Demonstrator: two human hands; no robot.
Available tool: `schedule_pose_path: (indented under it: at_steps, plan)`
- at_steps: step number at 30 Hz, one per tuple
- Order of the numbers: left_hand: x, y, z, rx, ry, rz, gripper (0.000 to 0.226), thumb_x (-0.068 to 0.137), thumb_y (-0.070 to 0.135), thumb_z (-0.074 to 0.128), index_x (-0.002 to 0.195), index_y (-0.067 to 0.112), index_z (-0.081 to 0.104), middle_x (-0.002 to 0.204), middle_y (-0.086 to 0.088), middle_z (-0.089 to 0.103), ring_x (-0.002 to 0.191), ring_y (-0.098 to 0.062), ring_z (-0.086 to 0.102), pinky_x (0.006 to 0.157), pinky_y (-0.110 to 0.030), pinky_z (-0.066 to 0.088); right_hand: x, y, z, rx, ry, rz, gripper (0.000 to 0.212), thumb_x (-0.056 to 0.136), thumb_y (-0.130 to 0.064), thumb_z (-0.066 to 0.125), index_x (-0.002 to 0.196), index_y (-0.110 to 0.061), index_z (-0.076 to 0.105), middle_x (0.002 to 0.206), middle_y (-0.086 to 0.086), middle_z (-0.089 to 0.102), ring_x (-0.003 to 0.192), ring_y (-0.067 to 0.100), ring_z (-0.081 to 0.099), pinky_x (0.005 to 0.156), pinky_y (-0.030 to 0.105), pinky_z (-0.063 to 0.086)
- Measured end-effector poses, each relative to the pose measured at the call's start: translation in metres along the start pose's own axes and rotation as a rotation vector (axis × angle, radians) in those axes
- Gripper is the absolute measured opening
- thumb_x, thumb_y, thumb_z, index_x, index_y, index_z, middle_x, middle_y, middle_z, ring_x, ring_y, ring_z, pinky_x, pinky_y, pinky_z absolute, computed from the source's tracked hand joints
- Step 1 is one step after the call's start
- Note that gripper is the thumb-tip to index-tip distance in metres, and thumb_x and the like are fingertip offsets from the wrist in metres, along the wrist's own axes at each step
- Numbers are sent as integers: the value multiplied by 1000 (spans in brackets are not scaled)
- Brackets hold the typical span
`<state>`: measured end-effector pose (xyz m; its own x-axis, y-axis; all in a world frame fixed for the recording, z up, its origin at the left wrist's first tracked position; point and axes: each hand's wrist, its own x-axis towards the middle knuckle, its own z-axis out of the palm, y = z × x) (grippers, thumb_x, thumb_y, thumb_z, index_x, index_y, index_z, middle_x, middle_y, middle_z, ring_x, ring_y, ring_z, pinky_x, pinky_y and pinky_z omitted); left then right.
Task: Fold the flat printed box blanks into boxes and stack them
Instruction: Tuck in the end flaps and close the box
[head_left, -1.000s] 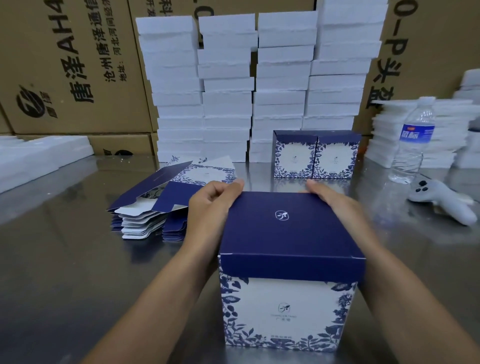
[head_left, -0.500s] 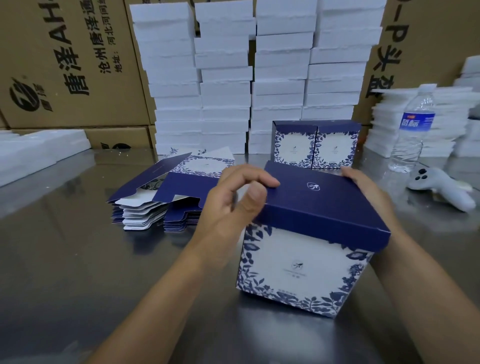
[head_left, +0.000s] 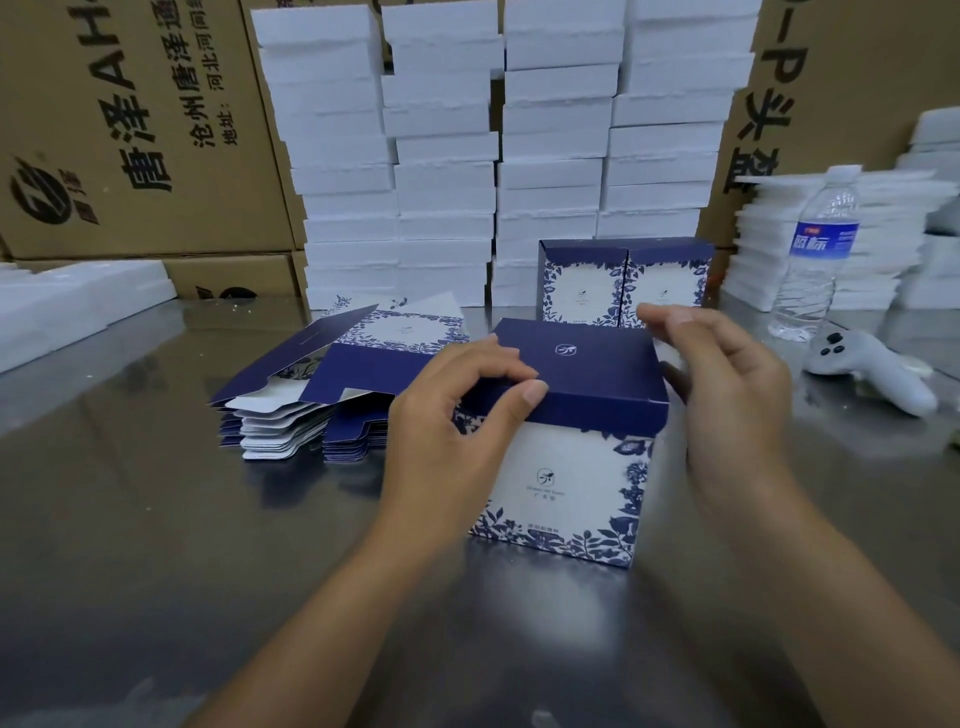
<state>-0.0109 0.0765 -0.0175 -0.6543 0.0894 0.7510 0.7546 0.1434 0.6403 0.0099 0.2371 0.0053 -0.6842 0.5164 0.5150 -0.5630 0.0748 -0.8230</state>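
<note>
Folded box (head_left: 566, 483) standing upright on the steel surface (head_left: 156, 545), centre, its dark blue lid (head_left: 597, 364) closed on top; left hand (head_left: 457, 431) pinching the lid's front left edge between thumb and curled fingers; right hand (head_left: 727, 395) just beside the box's right side, fingers loosely curved and holding nothing, contact with the box not discernible; pile of flat blanks (head_left: 311, 395) to the left of the box; two finished boxes (head_left: 582, 283) side by side behind it; water bottle (head_left: 815, 249) and white controller (head_left: 872, 369) at right; stacked white foam slabs (head_left: 447, 156) and brown cartons (head_left: 130, 130) at the back.
</note>
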Motion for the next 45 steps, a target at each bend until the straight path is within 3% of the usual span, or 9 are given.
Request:
schedule_pose_path:
  at_steps: [2,6,12,16,22,26,31,37,45]
  plan:
    - [-1,-3,1,21,10,1,13,81,20,66,86,33,65,102,16,64,110,3,56,94,-13,39,-10,1,5,-90,-83,-132,12,84,-24,63,74,-29,67,75,-16,68,78,-4,60,75,14,46]
    - [1,-7,2,52,36,35,8,82,20,64,85,28,64,99,13,63,105,5,56,93,-13,39,-21,11,12,-332,-197,-337,7,74,-31,70,72,-36,65,80,-18,65,88,2,58,83,17,41]
    - [2,-8,4,60,65,30,8,82,19,63,82,26,62,95,10,62,101,2,56,90,-13,39,-24,23,14,-322,-171,-408,9,73,-27,73,80,-26,67,94,-13,63,98,5,57,88,19,42]
    - [1,-9,5,48,85,-8,6,83,18,65,83,24,64,97,9,62,105,1,55,92,-12,38,-25,24,18,-413,-151,-453,3,79,-22,69,79,-19,69,90,-12,63,97,3,57,87,16,40]
    - [1,-9,2,-16,78,-84,18,80,10,72,86,26,67,103,15,65,114,1,55,97,-18,41,-26,22,17,-435,-139,-399,10,79,-28,69,84,-20,71,100,-12,61,104,7,57,89,12,40]
    - [5,-10,-5,-110,69,-183,21,74,11,77,85,27,68,101,18,68,110,9,56,89,-27,50,-25,17,12,-370,-171,-331,13,75,-35,67,86,-28,68,103,-9,63,108,10,58,95,20,43]
    - [11,-12,-15,-190,-16,-190,19,82,6,68,85,24,69,96,19,69,110,4,59,91,-12,45,-21,12,7,-225,-176,-165,5,76,-31,66,74,-26,68,98,-12,68,107,3,60,93,34,48]
    - [13,-16,-14,-202,-11,-188,14,82,7,68,79,21,70,86,22,70,108,5,60,93,-13,44,-19,17,8,-255,-177,-157,13,84,-15,66,73,-21,65,96,-11,68,110,5,58,94,37,47]
    - [12,-22,-16,-279,-24,-193,20,85,6,64,86,25,70,95,24,70,111,2,59,91,-11,44,-22,24,7,-249,-92,-229,10,76,-45,58,80,-39,65,106,-22,62,112,1,56,93,37,49]
